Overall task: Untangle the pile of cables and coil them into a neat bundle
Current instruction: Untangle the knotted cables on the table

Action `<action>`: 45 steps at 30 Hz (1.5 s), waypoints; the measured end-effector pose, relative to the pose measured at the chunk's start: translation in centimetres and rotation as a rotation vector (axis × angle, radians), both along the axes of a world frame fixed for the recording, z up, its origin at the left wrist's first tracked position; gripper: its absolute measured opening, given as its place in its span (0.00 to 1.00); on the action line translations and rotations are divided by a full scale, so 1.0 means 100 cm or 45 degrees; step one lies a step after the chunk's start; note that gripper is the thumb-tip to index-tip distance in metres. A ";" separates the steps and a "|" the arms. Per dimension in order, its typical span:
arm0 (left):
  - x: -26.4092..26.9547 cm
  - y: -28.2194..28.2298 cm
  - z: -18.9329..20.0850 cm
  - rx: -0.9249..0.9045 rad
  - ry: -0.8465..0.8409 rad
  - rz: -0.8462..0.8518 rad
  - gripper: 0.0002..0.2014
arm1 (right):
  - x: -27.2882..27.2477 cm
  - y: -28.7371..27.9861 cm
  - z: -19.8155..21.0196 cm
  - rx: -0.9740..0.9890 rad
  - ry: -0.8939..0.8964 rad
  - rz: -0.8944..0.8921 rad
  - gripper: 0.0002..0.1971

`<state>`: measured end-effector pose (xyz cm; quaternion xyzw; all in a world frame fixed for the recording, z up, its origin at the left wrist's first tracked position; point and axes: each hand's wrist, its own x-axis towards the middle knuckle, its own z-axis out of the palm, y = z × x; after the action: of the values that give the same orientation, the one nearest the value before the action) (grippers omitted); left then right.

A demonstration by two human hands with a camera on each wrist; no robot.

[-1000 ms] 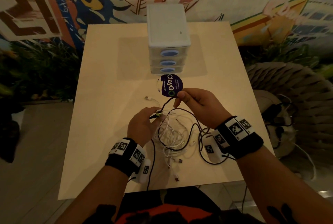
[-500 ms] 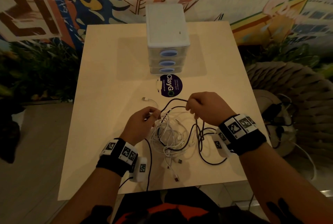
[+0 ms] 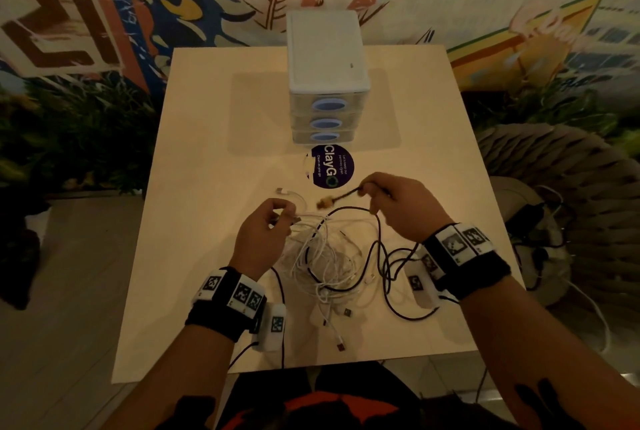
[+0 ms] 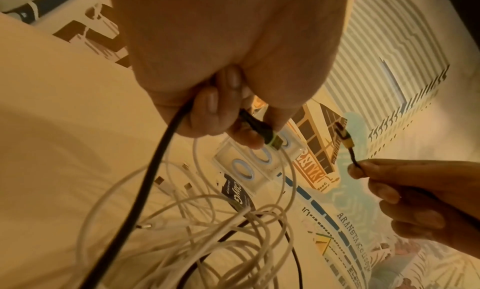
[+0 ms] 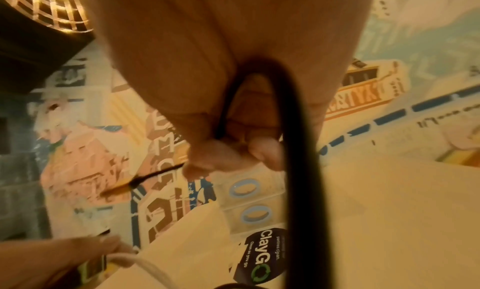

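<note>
A tangle of white cables and a black cable lies on the cream table between my hands. My left hand pinches one black plug with a green collar, lifted just above the pile. To the right, my right hand pinches the black cable a little behind its other plug, which has a yellow collar and sticks out to the left, free of the pile. The black cable loops down from my right hand into the tangle.
A white three-drawer box stands at the middle back of the table. A round dark ClayGo sticker lies just in front of it. Loose white plugs trail toward the near table edge. A wicker seat stands at the right.
My hands have moved apart. The right hand has slid along the black cable and pulled its yellow-collared plug end out of the pile, so it now sticks out between the hands.
</note>
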<state>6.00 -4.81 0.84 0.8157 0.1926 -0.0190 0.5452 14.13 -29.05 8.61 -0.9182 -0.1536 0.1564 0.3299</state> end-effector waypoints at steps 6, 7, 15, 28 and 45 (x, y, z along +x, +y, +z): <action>-0.004 0.002 0.001 0.237 -0.006 0.192 0.27 | 0.006 -0.030 -0.007 0.504 -0.229 -0.500 0.11; -0.005 0.001 0.004 0.259 -0.034 0.191 0.28 | 0.006 -0.032 -0.004 0.579 -0.225 -0.552 0.11; -0.003 -0.041 0.052 0.254 -0.031 -0.580 0.14 | -0.002 -0.015 0.017 0.854 -0.035 -0.442 0.10; -0.016 -0.100 0.017 0.339 0.150 -0.908 0.18 | -0.020 0.004 0.031 0.954 0.217 -0.236 0.08; -0.008 -0.082 0.051 -0.254 -0.024 -0.697 0.13 | -0.053 -0.046 -0.044 -0.151 0.214 0.133 0.07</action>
<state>5.15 -13.01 5.94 0.7798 -0.0426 -0.1765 0.5991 8.82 -33.62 4.21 -0.9106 -0.1634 0.2584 0.2779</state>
